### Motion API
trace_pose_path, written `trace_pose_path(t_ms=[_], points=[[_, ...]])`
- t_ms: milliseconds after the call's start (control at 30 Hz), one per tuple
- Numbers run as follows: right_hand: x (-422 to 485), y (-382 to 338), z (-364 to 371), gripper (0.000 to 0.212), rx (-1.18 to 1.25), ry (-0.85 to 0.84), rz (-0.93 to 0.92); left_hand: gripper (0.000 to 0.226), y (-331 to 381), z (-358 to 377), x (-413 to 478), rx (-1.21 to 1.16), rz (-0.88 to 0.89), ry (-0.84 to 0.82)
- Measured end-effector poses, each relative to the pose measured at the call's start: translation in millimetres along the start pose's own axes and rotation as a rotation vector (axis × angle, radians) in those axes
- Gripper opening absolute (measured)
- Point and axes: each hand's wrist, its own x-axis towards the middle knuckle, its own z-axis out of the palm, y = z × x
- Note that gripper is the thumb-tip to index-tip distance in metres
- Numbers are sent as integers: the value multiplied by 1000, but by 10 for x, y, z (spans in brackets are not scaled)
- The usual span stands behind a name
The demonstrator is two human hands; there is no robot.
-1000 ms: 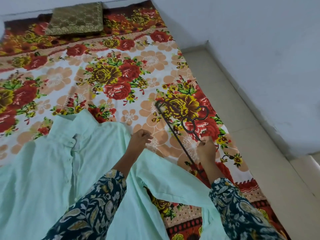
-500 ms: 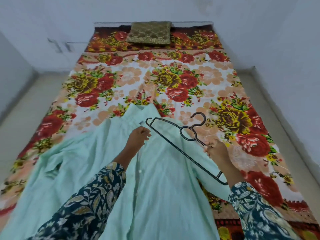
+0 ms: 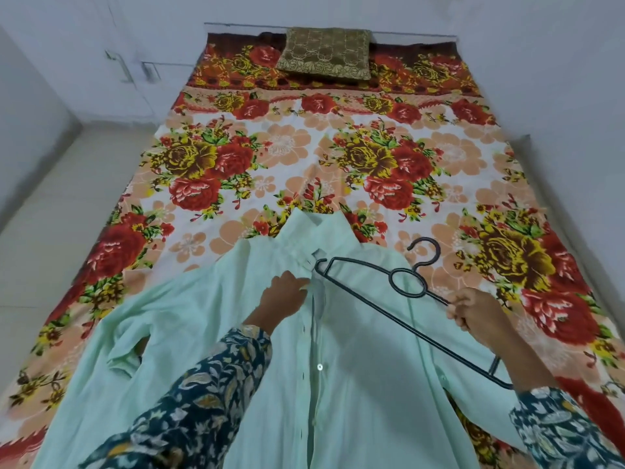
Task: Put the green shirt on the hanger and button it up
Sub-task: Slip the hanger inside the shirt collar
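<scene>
A pale green shirt (image 3: 216, 336) lies spread on the floral bedsheet (image 3: 304, 157), collar pointing away from me and its front placket running down the middle. My left hand (image 3: 282, 296) pinches the placket edge just below the collar. A thin black hanger (image 3: 406, 286) lies slanted over the shirt's right shoulder, hook toward the far right. My right hand (image 3: 473, 313) grips the hanger's arm just right of its ring, and the hanger's left tip sits near the collar opening.
A brown patterned cushion (image 3: 326, 52) rests at the far end of the bed. Pale floor (image 3: 50, 214) runs along the left side and white walls enclose the bed at the far end and the right.
My right hand has carried the hanger left from the bedsheet onto the shirt's right shoulder. The view swung left to centre on the bed. My left hand stayed at the placket.
</scene>
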Motion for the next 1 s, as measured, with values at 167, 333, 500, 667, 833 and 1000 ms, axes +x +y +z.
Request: trace_pose_path(t_ms=[167,333,500,667,833,1000], points=[[358,189,-45,21,37,-53,35,47,22,323,482,277,-13,-23],[539,203,35,19,81,-124,40,31,1,263,697,-147,-123,251],[674,-96,381,19,94,-236,-47,23,-65,-40,541,-1010,-224,605],[726,-335,328,14,106,-298,-36,18,-179,-254,443,-1336,-289,651],[657,-263,160,9,45,-327,46,18,-216,-331,388,-1388,-271,519],[762,-476,877,17,-124,-333,-39,18,-8,-181,245,-1241,-57,356]])
